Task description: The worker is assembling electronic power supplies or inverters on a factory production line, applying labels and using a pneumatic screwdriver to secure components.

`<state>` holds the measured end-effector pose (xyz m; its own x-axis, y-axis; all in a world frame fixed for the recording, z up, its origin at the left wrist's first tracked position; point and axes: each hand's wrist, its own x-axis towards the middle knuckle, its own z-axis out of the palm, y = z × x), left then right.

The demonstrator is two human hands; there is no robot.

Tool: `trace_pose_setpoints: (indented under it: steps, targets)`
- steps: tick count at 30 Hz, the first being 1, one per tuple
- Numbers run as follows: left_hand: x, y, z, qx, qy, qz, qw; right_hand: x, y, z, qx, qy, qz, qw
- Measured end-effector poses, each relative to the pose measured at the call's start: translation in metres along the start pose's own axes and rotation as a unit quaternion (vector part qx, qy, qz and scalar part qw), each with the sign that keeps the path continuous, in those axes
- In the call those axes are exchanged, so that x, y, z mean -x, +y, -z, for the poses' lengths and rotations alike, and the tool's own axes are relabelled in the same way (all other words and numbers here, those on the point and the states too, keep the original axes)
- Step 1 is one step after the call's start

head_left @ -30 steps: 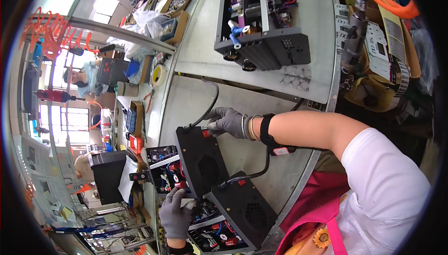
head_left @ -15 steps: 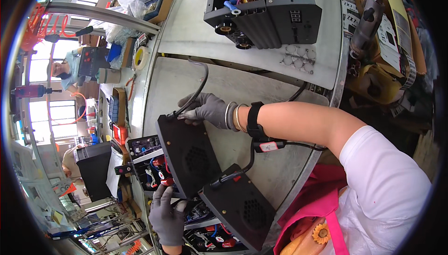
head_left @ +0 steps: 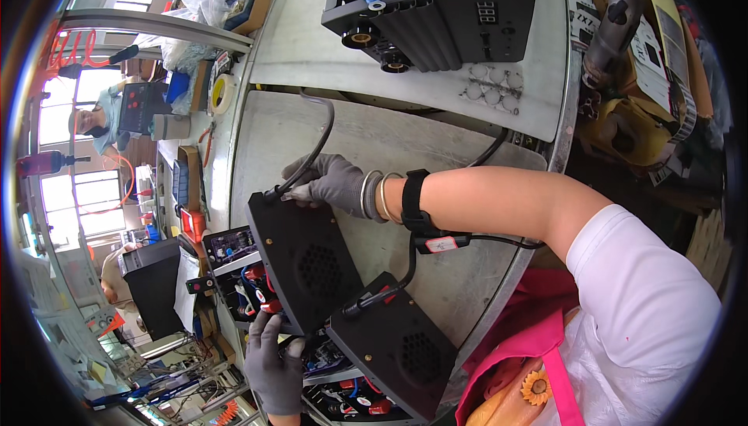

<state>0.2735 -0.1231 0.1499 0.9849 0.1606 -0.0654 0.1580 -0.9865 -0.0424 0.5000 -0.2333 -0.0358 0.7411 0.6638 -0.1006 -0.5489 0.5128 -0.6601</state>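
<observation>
Two black metal-cased electrical units stand partly uncovered, showing circuit boards and red and blue wires. My right hand (head_left: 331, 183), in a grey glove, is closed at the top corner of the nearer-to-middle unit's black vented panel (head_left: 305, 258), where a black power cable (head_left: 321, 137) comes out. My left hand (head_left: 273, 371), also gloved, has its fingers stretched at that unit's lower edge beside a red component (head_left: 269, 306); its thumb lies apart. The second vented panel (head_left: 397, 344) sits below, with its own cable (head_left: 382, 295). What lies under the left fingertips is hidden.
A larger unit with a display (head_left: 483, 24) stands on the bench at the top. A roll of tape (head_left: 224, 94), cardboard boxes and a dark box (head_left: 160, 286) lie at left. A bag-like brown item (head_left: 623, 141) hangs at right. Two people are at work in the background.
The whole view has shifted slightly, so the bench, units and hands sit a little farther left. Both hands keep nearly the same places on the unit.
</observation>
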Motion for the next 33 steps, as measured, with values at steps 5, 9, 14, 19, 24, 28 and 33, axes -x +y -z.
trace_pose_setpoints:
  steps: [5,9,14,19,24,28,33]
  targets:
    - [0.000,0.000,-0.001,-0.002,0.002,-0.009,1.000,0.002,-0.001,-0.003,0.003,0.015,-0.003,1.000]
    - [0.000,0.000,-0.001,-0.010,0.006,-0.016,1.000,0.003,-0.002,-0.005,-0.002,0.023,-0.002,1.000]
    - [-0.001,0.001,-0.002,0.004,0.006,-0.010,1.000,0.005,-0.003,-0.007,-0.001,0.033,0.002,0.999]
    - [0.000,0.001,-0.001,-0.014,0.006,-0.013,1.000,0.002,0.002,-0.011,0.026,0.062,0.018,0.998]
    - [0.000,0.001,-0.001,-0.019,0.003,-0.009,1.000,-0.001,0.008,-0.017,0.057,0.086,0.047,0.994]
    - [0.000,0.001,-0.002,-0.019,0.005,-0.012,1.000,0.001,0.004,-0.020,0.102,0.105,0.045,0.988]
    - [0.001,0.002,-0.001,-0.009,0.002,-0.001,1.000,0.009,-0.005,-0.024,0.239,0.108,0.078,0.962]
